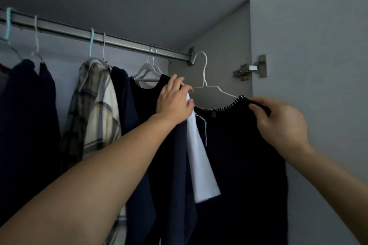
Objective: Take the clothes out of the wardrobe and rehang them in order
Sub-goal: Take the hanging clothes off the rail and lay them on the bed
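the step in hand looks like the handling of one garment at the right end of the rail [111, 41]: a dark cardigan [239, 155] with pale stitching at the neck sits on a white wire hanger [207, 83], whose hook is held free beside the rail's end bracket, not over it. the right hand [278, 123] pinches the cardigan's shoulder, fingers curled on the cloth. the left hand [174, 99] grips the hanger's other shoulder, where a white top [201, 165] hangs under its fingers, just beside a dark dress [147, 93] on the rail. further left hang a plaid shirt [95, 105] and more dark clothes. whether the cardigan is coming off or going back on i cannot tell; either way the next move calls for both hands to keep the hanger level, so the knit does not slide off, and to guide the hook clear of the bracket.
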